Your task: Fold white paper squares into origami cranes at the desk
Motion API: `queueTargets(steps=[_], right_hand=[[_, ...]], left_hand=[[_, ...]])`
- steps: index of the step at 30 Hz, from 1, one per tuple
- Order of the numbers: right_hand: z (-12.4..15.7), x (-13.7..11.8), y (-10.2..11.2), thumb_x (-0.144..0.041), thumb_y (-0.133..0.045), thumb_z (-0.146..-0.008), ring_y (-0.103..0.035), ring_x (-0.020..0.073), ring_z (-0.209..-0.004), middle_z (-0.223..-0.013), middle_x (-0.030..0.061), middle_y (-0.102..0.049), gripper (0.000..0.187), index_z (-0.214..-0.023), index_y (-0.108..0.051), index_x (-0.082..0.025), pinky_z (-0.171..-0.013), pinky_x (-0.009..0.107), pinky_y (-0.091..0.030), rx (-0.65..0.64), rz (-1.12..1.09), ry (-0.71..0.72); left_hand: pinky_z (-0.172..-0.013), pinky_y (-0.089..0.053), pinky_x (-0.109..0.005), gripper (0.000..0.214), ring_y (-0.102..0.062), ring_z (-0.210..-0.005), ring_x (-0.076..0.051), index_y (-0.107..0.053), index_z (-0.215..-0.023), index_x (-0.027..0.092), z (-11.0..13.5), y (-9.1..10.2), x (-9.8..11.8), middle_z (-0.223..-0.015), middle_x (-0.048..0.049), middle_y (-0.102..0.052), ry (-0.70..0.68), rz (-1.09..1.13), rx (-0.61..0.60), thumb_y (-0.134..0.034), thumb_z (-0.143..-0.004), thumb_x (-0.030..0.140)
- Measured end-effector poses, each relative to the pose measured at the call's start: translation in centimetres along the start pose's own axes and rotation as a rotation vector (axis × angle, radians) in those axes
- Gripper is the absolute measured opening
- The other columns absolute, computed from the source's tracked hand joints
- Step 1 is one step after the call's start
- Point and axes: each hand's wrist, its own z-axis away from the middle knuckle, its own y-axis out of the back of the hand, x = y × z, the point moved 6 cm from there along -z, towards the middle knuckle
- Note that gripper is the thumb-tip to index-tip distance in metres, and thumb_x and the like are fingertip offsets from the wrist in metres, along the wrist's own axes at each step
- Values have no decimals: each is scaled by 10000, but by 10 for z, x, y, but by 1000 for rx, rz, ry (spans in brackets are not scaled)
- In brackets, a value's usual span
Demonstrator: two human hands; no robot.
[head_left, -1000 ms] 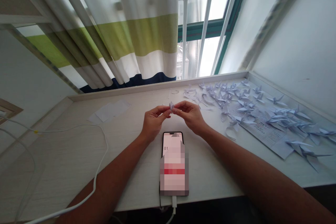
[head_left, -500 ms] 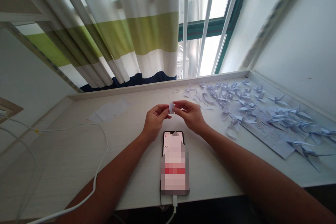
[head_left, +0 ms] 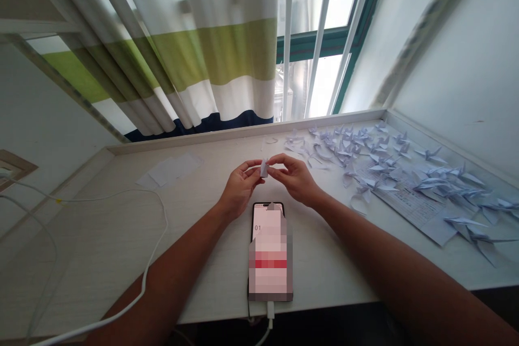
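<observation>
A small folded piece of pale lilac paper (head_left: 264,167) is pinched between both my hands above the desk. My left hand (head_left: 239,187) grips its left side with thumb and fingertips. From the right, my right hand (head_left: 295,177) closes thumb and forefinger on the same piece. Both hands hover just beyond the top of a phone (head_left: 269,251) that lies flat on the desk with its screen lit.
Several folded paper cranes (head_left: 377,165) are spread over the right half of the pale wooden desk (head_left: 101,238), some on a printed sheet (head_left: 409,205). Flat white paper pieces (head_left: 170,169) lie at the back left. A white cable (head_left: 156,259) loops across the left. Striped curtain and barred window behind.
My hands have shifted the small paper piece slightly between the fingertips and turned it more upright. The phone and cranes have not moved.
</observation>
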Motion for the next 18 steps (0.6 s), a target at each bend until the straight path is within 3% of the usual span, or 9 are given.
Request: queueTargets(steps=[6, 12, 18], right_hand=[[1, 4, -2, -418, -796, -819, -678, 212, -1007, -1051, 45, -709, 248, -985, -740, -242, -962, 447, -563, -60, 27, -23], [3, -5, -4, -364, -769, -857, -637, 248, -1131, -1155, 62, -673, 114, -900, -764, -258, -1045, 499, -483, -144, 267, 101], [4, -9, -4, -275, -709, -916, -620, 244, -1104, -1127, 50, -694, 109, -1018, -745, -290, -994, 484, -496, -149, 476, 233]], left_hand=[[-787, -545, -297, 365, -686, -816, -148, -658, -1048, 157, 0, 3, -3, -921, -51, -739, 5, -6, 17, -842, -756, 274], [-783, -564, -295, 345, -689, -748, -132, -620, -1096, 150, -2, 8, -2, -852, -41, -730, 11, 44, 58, -792, -801, 199], [-820, -575, -303, 324, -702, -770, -132, -600, -1129, 144, -2, 11, -1, -863, -52, -736, 29, 81, 74, -741, -838, 142]])
